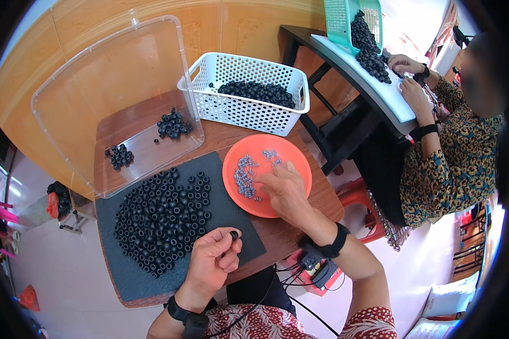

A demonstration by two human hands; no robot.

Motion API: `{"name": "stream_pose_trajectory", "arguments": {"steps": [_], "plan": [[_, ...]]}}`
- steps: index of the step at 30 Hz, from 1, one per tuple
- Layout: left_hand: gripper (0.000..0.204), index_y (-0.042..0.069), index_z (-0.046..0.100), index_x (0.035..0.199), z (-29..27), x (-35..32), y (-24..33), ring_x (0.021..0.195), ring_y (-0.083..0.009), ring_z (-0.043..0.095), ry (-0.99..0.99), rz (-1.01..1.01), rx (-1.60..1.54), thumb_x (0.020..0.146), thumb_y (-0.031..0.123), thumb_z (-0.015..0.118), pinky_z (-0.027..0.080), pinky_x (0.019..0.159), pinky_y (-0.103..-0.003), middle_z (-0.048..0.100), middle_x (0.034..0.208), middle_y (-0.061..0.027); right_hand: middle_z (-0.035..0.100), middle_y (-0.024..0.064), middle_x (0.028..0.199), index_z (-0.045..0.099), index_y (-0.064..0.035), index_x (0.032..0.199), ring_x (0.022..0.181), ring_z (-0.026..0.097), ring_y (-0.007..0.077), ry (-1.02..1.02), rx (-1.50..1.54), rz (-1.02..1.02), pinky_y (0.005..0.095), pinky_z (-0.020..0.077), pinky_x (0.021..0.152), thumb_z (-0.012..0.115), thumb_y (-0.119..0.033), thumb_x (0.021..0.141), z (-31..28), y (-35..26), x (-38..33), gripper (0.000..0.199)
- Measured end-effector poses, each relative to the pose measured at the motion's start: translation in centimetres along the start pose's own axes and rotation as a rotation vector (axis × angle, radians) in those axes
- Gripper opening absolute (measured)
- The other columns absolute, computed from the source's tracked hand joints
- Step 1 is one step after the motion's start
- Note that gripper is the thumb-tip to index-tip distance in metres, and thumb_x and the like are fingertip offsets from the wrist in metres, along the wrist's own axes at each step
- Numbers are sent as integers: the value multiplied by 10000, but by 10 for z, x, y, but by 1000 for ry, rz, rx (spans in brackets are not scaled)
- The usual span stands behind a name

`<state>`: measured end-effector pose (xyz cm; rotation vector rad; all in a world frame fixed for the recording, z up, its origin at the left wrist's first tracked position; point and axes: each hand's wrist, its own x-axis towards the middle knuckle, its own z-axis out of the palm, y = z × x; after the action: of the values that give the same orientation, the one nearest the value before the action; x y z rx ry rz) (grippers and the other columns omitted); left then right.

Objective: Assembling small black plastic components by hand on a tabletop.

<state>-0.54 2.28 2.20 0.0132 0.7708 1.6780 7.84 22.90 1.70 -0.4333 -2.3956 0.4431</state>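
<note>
Between the thumb and fingers of my left hand (214, 257) is a small round black bead-like piece (234, 234) with a hole. That hand is raised over the near right part of a dark mat (130, 285), beside a spread of many similar black pieces (161, 217). My right hand (284, 191) reaches over a round orange-red plate (297, 195), its fingers bent and drawn together. Small silver-grey pieces (244, 178) lie scattered in the plate next to its fingertips. Whatever those fingers pinch, if anything, is hidden.
A clear plastic bin (110, 183) with two small groups of black pieces is at the back left. Behind the plate, a white perforated basket (237, 113) holds more. At right, another person works at a table (390, 99) with a green basket (336, 25). Cables (288, 282) hang below the table edge.
</note>
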Motion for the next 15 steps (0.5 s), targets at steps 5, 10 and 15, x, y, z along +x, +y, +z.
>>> {"name": "stream_pose_trajectory", "arguments": {"steps": [5, 10, 15], "plan": [[156, 11, 582, 958, 0, 1, -1, 464, -58, 348, -28, -19, 16, 901, 140, 516, 292, 456, -211, 561, 744, -60, 518, 78, 747, 661, -79, 847, 764, 451, 266, -187, -157, -102, 361, 377, 668, 676, -18, 653, 12, 11, 11, 204], [161, -16, 569, 958, -1, 1, 0, 436, -68, 347, -12, -13, -15, 896, 118, 506, 288, 424, -212, 558, 738, -79, 524, 79, 739, 656, -83, 849, 778, 461, 267, -208, -150, -92, 379, 387, 687, 685, -39, 651, 14, 12, 14, 205], [155, -15, 567, 957, -2, 3, -1, 437, -70, 351, -24, -14, -5, 899, 112, 499, 287, 427, -214, 558, 741, -81, 563, 114, 750, 650, -89, 801, 791, 478, 296, -234, -147, -68, 402, 381, 697, 627, 23, 630, 14, 14, 17, 205]]}}
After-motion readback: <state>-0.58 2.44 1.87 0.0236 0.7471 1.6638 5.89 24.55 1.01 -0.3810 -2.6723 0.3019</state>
